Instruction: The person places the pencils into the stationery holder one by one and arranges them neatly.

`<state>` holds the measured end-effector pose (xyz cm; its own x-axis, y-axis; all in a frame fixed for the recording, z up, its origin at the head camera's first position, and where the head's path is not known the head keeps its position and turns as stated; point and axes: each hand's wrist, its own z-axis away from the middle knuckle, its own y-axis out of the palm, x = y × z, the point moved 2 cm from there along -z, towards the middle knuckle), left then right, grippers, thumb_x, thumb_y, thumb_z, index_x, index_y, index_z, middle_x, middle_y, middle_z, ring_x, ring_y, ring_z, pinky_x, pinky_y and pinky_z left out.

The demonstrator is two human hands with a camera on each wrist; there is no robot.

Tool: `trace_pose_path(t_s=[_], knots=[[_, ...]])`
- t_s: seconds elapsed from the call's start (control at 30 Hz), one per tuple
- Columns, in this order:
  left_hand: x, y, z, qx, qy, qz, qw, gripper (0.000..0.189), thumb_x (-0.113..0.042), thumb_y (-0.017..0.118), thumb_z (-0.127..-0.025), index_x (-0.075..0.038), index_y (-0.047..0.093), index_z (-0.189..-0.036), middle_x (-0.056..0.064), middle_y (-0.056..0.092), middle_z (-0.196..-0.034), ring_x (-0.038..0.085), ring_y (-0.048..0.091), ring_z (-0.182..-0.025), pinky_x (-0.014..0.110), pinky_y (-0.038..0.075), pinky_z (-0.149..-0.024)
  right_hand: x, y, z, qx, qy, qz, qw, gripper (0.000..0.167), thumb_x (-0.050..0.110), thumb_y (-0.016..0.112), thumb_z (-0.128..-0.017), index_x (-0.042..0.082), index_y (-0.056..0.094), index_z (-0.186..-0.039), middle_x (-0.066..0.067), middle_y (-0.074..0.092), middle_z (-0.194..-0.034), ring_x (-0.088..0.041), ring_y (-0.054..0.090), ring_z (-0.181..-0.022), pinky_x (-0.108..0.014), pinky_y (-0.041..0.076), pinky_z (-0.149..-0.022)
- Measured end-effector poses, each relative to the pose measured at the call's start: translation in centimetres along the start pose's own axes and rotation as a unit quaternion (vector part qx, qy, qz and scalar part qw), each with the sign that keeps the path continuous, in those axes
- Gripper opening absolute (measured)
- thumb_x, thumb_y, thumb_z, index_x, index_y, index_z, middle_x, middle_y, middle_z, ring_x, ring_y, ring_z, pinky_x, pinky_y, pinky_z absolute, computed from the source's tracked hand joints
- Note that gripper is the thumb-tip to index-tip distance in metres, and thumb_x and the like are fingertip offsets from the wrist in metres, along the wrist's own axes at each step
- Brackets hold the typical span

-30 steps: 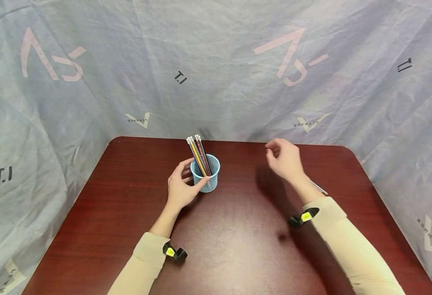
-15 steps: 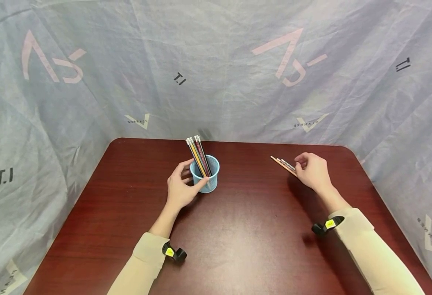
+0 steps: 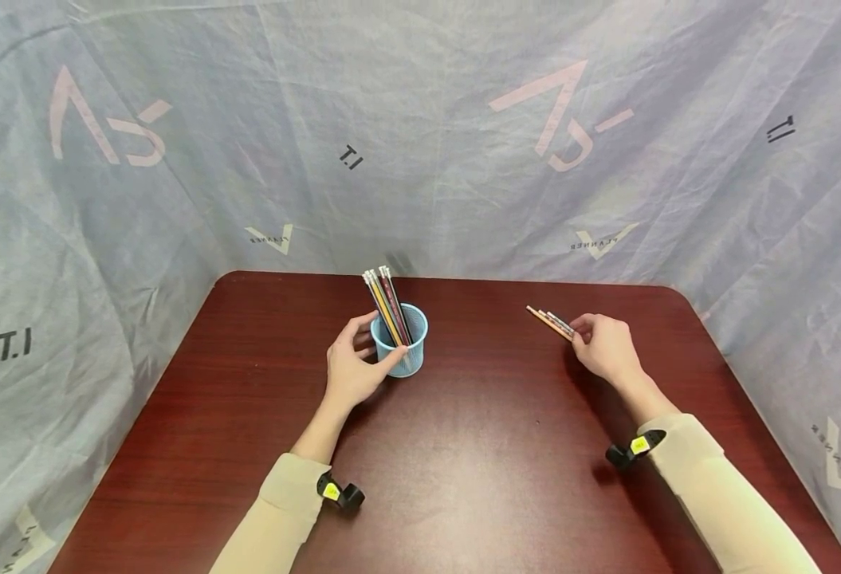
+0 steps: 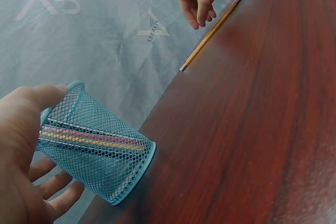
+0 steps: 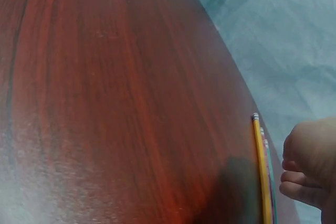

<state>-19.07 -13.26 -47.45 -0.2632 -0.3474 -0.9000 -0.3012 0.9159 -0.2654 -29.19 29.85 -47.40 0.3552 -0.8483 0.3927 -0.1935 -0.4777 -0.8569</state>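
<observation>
My left hand (image 3: 354,367) grips a light blue wire-mesh pencil cup (image 3: 415,353), with the thumb at the near side of its rim and the fingers round its left side. Several pencils (image 3: 383,303) lean in the cup, white ends up; the left wrist view shows the mesh cup (image 4: 113,169) standing on the table. Over at the right, my right hand (image 3: 609,348) hangs with bent fingers just by a few loose pencils. These lie side by side, a yellow pencil (image 5: 261,169) nearest. In the right wrist view my right hand (image 5: 312,158) appears apart from them.
The dark red wooden table (image 3: 463,478) has rounded far corners. Grey printed cloth (image 3: 420,159) hangs behind it and at both sides. The loose pencils lie near the table's far right part.
My right hand has moved right and nearer, from beyond the loose pencils to their near end, leaving their far ends in sight. The left hand and cup have stayed in place.
</observation>
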Motion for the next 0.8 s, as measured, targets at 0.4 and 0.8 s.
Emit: trace_pose_path(t_s=[0.4, 0.8], knots=[[0.0, 0.1, 0.1, 0.003, -0.010, -0.008, 0.9999, 0.073, -0.021, 0.098, -0.077, -0.012, 0.064, -0.142, 0.017, 0.073, -0.123, 0.032, 0.074, -0.113, 0.050, 0.066, -0.093, -0.4, 0.9, 0.3, 0.049, 0.001, 0.028, 0.9984, 0.012, 0.007, 0.074, -0.091, -0.001, 0.079, -0.099, -0.014, 0.079, -0.085, -0.028, 0.073, -0.075, -0.047, 0.058, -0.070], [-0.2, 0.0, 0.2, -0.001, -0.008, -0.006, 0.9999, 0.072, -0.021, 0.097, -0.078, -0.011, 0.064, -0.142, 0.018, 0.073, -0.124, 0.035, 0.076, -0.109, 0.051, 0.066, -0.092, 0.4, 1.5, 0.2, 0.072, -0.029, 0.050, 0.9958, 0.009, 0.004, 0.074, -0.092, -0.004, 0.078, -0.095, -0.015, 0.079, -0.083, -0.034, 0.076, -0.080, -0.054, 0.063, -0.076]])
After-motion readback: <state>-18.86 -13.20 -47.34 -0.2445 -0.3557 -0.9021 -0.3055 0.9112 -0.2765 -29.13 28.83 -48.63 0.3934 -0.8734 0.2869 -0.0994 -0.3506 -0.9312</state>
